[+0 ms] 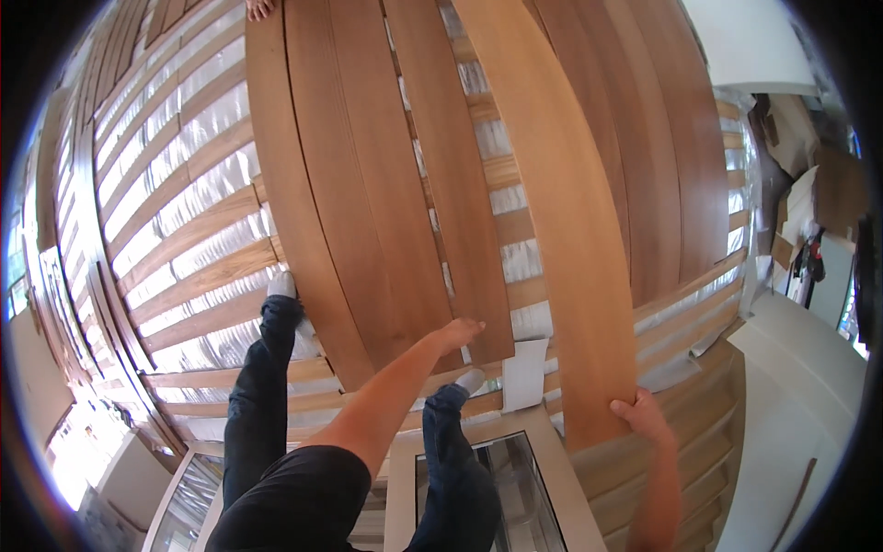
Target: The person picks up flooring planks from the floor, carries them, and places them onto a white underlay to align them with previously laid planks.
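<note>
Gripping the near end of a long plank (pixel 561 230), my right hand (pixel 642 416) curls its fingers over the edge; the plank runs away from me across the slatted frame (pixel 198 230). My left hand (pixel 457 333) rests flat and open on the neighbouring board (pixel 451 166), holding nothing. Several boards already lie side by side on the frame; I judge the left portion, bare slats over silvery sheeting, remains uncovered. No containers show, though the right margin is too distorted to confirm.
</note>
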Action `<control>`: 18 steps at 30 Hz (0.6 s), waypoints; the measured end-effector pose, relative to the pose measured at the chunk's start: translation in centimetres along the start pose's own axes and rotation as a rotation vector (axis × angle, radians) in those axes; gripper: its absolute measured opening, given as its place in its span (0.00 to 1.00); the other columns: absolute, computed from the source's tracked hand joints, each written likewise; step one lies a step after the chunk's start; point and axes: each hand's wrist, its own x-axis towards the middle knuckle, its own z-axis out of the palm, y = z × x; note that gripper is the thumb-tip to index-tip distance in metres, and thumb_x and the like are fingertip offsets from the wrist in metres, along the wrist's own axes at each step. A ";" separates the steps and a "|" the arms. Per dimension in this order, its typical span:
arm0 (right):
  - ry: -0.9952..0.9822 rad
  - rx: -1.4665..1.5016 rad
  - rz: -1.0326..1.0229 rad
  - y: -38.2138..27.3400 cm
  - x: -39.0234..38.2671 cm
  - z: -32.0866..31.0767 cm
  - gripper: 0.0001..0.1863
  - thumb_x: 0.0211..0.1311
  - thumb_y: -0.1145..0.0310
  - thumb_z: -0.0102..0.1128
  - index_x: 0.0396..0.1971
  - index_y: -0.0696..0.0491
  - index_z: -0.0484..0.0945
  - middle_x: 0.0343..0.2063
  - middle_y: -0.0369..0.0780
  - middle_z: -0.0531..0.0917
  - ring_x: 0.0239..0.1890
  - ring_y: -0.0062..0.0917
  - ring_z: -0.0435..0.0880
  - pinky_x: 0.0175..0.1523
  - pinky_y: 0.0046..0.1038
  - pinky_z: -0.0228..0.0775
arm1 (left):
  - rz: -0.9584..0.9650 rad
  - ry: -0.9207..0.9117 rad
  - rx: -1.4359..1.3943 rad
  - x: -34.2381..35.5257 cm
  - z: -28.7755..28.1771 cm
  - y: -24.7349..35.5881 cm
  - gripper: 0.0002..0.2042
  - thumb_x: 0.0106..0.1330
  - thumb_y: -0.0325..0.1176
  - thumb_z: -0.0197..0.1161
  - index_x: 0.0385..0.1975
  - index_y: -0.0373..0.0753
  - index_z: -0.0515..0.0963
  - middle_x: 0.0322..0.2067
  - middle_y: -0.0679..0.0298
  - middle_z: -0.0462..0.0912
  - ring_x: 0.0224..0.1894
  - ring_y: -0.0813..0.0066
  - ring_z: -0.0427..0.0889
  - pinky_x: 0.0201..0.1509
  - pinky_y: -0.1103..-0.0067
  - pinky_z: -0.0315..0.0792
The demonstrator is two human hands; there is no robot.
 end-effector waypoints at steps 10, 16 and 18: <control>0.215 0.146 -0.110 -1.6 -19.0 13.6 0.26 0.51 0.63 0.70 0.50 0.58 0.77 0.42 0.40 0.84 0.45 0.24 0.81 0.51 0.30 0.72 | 0.242 -0.362 -1.128 -26.3 -11.0 30.2 0.30 0.66 0.56 0.55 0.59 0.39 0.67 0.55 0.58 0.74 0.57 0.61 0.73 0.63 0.62 0.66; 0.363 -0.005 -0.074 3.6 -33.1 21.7 0.29 0.45 0.48 0.71 0.41 0.57 0.81 0.34 0.48 0.85 0.40 0.39 0.85 0.44 0.38 0.74 | 0.292 -0.011 -1.021 -38.6 -3.7 27.4 0.26 0.63 0.43 0.65 0.57 0.36 0.69 0.48 0.55 0.79 0.51 0.60 0.79 0.55 0.60 0.74; 0.342 -0.025 0.031 4.9 -37.9 22.1 0.29 0.46 0.52 0.72 0.42 0.60 0.80 0.37 0.48 0.84 0.42 0.38 0.84 0.46 0.37 0.74 | 0.305 -0.051 -0.999 -43.6 -0.3 26.4 0.27 0.62 0.44 0.66 0.57 0.36 0.70 0.49 0.57 0.79 0.50 0.62 0.78 0.56 0.62 0.73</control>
